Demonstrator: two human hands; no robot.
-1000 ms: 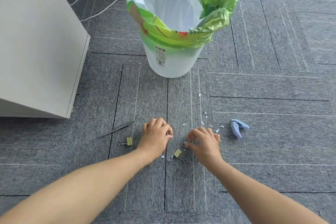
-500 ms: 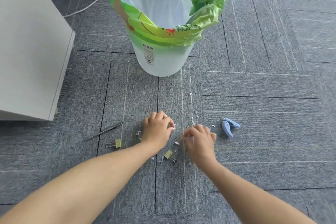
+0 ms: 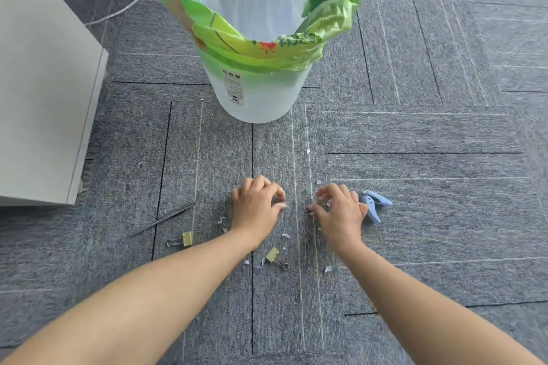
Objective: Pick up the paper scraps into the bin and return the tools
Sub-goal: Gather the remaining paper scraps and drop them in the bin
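White paper scraps (image 3: 286, 236) litter grey carpet (image 3: 430, 246) mid-frame | left hand (image 3: 256, 207) pinches some | right hand (image 3: 340, 212) pinches some | bin (image 3: 261, 101) upper centre

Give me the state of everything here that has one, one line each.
bin: upright, open, bag-lined.
paper scraps: several scattered on carpet.
left hand: curled, pinching paper scraps.
right hand: curled, pinching paper scraps.
hole punch: lying beside right hand, handles apart.
binder clips: two, closed, lying flat.
tweezers: lying on carpet, untouched.

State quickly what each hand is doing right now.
Left hand: fingers curled, pinching paper scraps.
Right hand: curled too, pinching paper scraps.
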